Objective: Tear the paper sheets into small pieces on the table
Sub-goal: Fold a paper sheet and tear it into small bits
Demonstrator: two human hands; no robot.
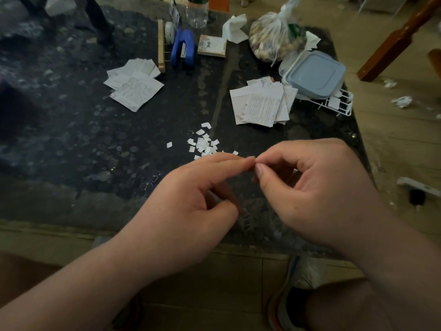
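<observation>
Table (71, 130): dark, speckled, dusty. Scraps (202, 143): white, small heap, centre. Paper stacks: far left (133, 86), far right (261, 103). Far edge: blue punch (182, 47), bag (274, 37), lidded box (315, 72). Floor (393, 139): tan, littered, right. Left hand (191, 199), right hand (310, 187): near scraps, fingertips pinched together; contents not discernible.

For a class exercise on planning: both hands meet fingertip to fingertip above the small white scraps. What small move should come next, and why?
Probably part the left hand and right hand to finish the tear and drop the bits on the scraps. Their fingertips pinch at one spot; whatever they hold is too small to see.
</observation>
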